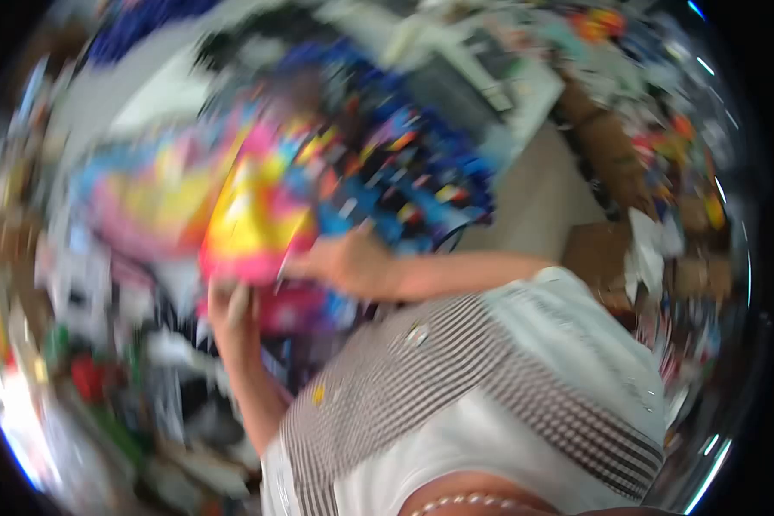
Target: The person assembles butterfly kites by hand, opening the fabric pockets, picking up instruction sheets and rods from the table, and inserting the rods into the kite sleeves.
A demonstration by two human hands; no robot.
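Two outstretched arms (469, 273): left hand (232, 305) pinching colourful fabric (256, 219), right hand (359, 262) against it (blurred, grip unclear).

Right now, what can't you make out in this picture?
- Head view: the exact print on the pink-and-yellow fabric, smeared by blur.
- Head view: how the fingers of the left hand and right hand grip, also blurred.
- Head view: the rest of the pearl necklace, cut off by the bottom edge.

White top (576, 327), checked apron (404, 370), beaded necklace (473, 499)
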